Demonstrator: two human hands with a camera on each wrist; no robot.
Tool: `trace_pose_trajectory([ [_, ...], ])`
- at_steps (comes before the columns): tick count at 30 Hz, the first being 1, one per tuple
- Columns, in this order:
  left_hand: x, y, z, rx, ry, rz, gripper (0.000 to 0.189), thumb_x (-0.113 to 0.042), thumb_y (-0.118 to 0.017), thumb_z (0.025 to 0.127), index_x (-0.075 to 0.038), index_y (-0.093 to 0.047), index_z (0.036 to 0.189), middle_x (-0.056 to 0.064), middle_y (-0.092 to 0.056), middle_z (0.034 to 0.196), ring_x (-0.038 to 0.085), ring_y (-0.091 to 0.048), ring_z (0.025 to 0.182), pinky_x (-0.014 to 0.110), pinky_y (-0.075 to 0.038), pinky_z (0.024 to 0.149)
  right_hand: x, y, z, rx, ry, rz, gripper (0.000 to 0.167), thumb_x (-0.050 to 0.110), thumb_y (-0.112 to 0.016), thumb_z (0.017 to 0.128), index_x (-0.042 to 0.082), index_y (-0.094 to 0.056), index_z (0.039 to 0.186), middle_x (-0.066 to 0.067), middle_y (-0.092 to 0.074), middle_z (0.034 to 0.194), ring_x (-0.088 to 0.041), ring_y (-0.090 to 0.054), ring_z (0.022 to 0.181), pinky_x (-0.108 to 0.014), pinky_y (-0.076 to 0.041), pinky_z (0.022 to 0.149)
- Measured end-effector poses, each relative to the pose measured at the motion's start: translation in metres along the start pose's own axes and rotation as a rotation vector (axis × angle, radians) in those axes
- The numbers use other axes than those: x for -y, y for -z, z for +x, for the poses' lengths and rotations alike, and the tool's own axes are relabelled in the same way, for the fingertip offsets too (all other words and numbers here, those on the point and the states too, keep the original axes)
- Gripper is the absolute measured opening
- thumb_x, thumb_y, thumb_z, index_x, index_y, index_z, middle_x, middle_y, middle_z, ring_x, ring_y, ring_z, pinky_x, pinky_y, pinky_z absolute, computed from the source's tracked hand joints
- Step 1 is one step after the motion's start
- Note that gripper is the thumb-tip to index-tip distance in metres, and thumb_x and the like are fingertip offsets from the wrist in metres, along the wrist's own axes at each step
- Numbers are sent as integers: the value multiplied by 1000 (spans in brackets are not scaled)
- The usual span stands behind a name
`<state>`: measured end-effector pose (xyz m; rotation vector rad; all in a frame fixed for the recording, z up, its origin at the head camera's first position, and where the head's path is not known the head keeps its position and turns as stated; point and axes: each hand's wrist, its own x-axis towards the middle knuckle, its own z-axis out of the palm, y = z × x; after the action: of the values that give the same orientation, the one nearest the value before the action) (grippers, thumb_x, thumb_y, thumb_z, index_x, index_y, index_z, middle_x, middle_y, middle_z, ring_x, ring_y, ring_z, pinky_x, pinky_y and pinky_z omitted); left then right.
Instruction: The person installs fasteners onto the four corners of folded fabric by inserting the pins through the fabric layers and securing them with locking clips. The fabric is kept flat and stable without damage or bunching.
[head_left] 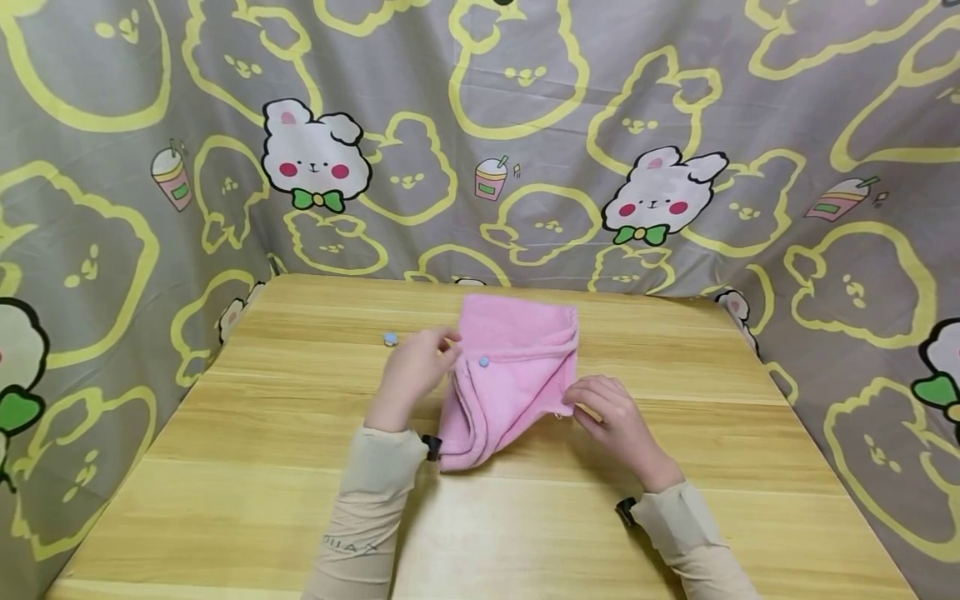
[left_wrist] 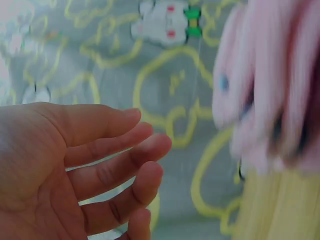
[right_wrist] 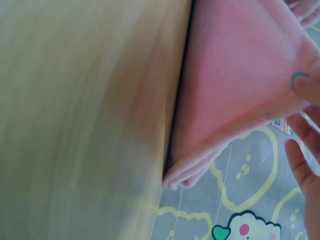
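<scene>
A pink hair towel (head_left: 517,325) lies folded on the table, with a small blue button (head_left: 484,362) on its front and its lower flap folded over in layers. My left hand (head_left: 417,367) is beside the towel's left edge; in the left wrist view its fingers (left_wrist: 107,120) are loosely bent, with nothing between them and a gap to the towel. At the right, my right hand (head_left: 613,417) pinches a corner of the towel and lifts it a little. A thin loop (right_wrist: 298,76) shows by the thumb at that corner in the right wrist view.
A small light-blue object (head_left: 390,338) lies on the wooden table (head_left: 225,467), left of my left hand. Patterned grey curtains (head_left: 420,75) hang behind the table and along both sides.
</scene>
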<state>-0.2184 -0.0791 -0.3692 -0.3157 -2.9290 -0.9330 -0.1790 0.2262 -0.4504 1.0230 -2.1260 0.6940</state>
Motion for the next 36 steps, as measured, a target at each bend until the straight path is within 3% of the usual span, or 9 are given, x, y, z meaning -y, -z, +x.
trace_pose_trajectory([
  [4,33,12,5,-45,67,-38,27,-27,-58,96,-16,-67,118,9,-73,107,26,-67,89,42,-52,75,0,-1,0,5,0,1,12,3,-69,82,8,-71,93,-6,-71,95,-23,-63,93,-27,-43,87],
  [9,69,19,8,-96,138,-91,27,-25,-57,96,-13,-67,118,11,-71,105,24,-63,81,34,-48,67,0,-1,0,13,5,-1,8,10,-65,90,8,-71,94,-5,-71,95,-22,-63,92,-27,-43,87],
  [13,86,16,15,-154,186,-143,27,-23,-59,96,-11,-66,118,13,-69,102,24,-59,76,30,-44,63,0,0,0,9,2,3,11,14,-61,94,7,-71,93,-6,-70,95,-21,-63,92,-27,-43,87],
  [16,94,9,23,-176,222,-180,29,-21,-59,96,-7,-65,121,17,-65,108,30,-59,88,35,-48,70,-1,0,-1,4,-4,7,12,14,-61,94,7,-71,93,-6,-70,95,-22,-63,92,-27,-43,87],
  [19,100,3,33,-144,245,-156,32,-15,-57,97,-2,-62,125,22,-60,118,34,-55,106,43,-48,84,-1,0,0,14,-13,11,9,13,-64,92,8,-71,93,-5,-70,96,-21,-63,92,-27,-43,88],
  [25,108,0,60,46,215,61,39,-8,-49,98,-1,-54,136,25,-56,131,41,-40,129,52,-34,110,1,0,1,30,-34,17,12,3,-70,83,8,-71,94,-5,-71,96,-21,-63,93,-26,-42,88],
  [28,111,-2,68,131,243,122,39,-10,-47,99,-2,-54,136,24,-52,138,44,-38,133,56,-33,111,2,0,2,33,-37,17,17,0,-71,79,9,-71,93,-5,-70,96,-21,-62,93,-26,-42,88],
  [33,114,-6,71,132,281,150,32,-7,-44,99,-2,-66,121,23,-59,131,39,-56,111,48,-52,91,2,0,2,32,-33,24,21,-4,-72,75,9,-71,93,-5,-70,96,-21,-62,93,-25,-42,88],
  [36,115,-8,70,93,278,147,26,-3,-45,97,-2,-71,100,22,-66,115,28,-56,86,39,-51,66,3,1,2,34,-34,26,22,-4,-72,75,8,-70,93,-5,-71,97,-21,-62,93,-25,-42,87],
])
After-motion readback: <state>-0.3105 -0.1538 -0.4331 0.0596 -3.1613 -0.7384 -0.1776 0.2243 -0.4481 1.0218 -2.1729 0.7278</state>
